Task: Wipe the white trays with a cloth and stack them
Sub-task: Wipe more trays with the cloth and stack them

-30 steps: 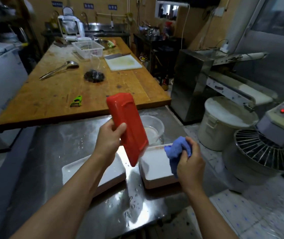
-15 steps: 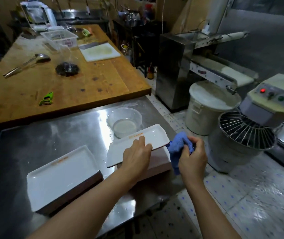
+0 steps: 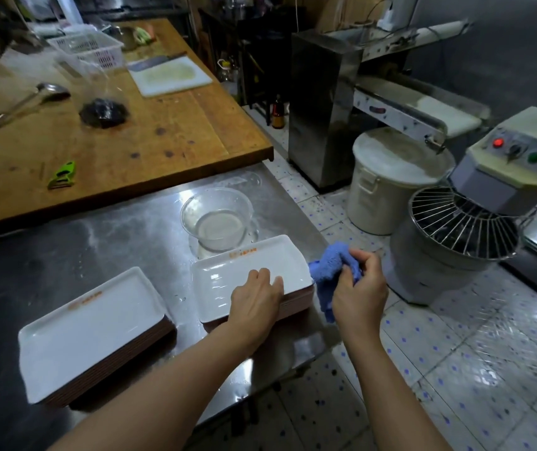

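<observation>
2 tray stacks (image 3: pixel 91 327) (cloth (image 3: pixel 329 271) in right hand (image 3: pixel 360 288))

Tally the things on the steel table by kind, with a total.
Stacks of white trays: 2, left stack and right stack
Clear plastic bowls: 1
Total: 3
The blue cloth is in the right hand, off the table.

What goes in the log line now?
left hand: rests on white rectangular tray | right hand: grips crumpled blue cloth | wiping: pending

Clear bowl (image 3: pixel 216 219), ladle (image 3: pixel 21 105), prob. peeler (image 3: pixel 62 174).
</observation>
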A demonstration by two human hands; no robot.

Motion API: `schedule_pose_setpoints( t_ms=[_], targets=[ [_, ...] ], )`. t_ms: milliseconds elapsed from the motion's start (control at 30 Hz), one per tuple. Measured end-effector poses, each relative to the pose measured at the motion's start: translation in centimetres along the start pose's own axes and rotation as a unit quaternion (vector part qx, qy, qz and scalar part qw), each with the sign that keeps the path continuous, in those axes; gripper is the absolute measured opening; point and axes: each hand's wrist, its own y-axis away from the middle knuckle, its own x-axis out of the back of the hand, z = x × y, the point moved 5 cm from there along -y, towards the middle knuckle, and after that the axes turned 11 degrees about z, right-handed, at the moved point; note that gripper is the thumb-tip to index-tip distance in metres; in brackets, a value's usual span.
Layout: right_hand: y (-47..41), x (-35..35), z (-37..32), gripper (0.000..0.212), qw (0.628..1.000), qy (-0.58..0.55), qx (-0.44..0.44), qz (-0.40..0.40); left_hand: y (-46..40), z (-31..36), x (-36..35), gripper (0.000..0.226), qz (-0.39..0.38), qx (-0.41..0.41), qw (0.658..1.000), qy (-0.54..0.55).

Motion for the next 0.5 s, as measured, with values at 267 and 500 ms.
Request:
schedule_pose_setpoints(
  t_ms=[267,500],
  targets=[
    [-0.2,-0.6,-0.6,0.022,1.0,-0.012,-0.006,-0.002,0.0,-0.8,-1.4,0.03,-0.005,0.004,0.999,0.04],
    [0.7,-1.5,-2.1,0.022,0.999,-0.022,0.008,-0.028,0.1,-1.9,-1.7,0.055,-0.051,-0.012,0.994,0.095]
  ],
)
